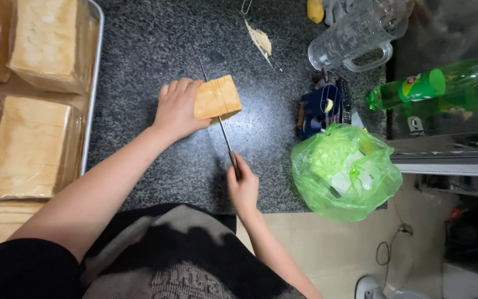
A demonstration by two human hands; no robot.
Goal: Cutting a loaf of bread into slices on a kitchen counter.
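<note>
L hand (177, 108) steadies a stack of sliced bread (217, 97) while R hand (243, 185) runs a long knife (217, 113) thru it

Bread stack sits mid dark speckled worktop (150, 50), L hand cupped over its left side w/ fingers together, pressing on it; R hand fist-closed round the knife handle near worktop front edge, blade passing under/thru the bread's right part & tip poking out behind. Left: metal tray (92, 94) w/ bagged bread loaves (51, 41). Right: green plastic bag (344, 171) at worktop edge, blue item just behind it, clear glass mug (360, 33) lying on its side, green bottle (432, 83) on its side farther right. Crumb smear (260, 40) behind the bread
</note>
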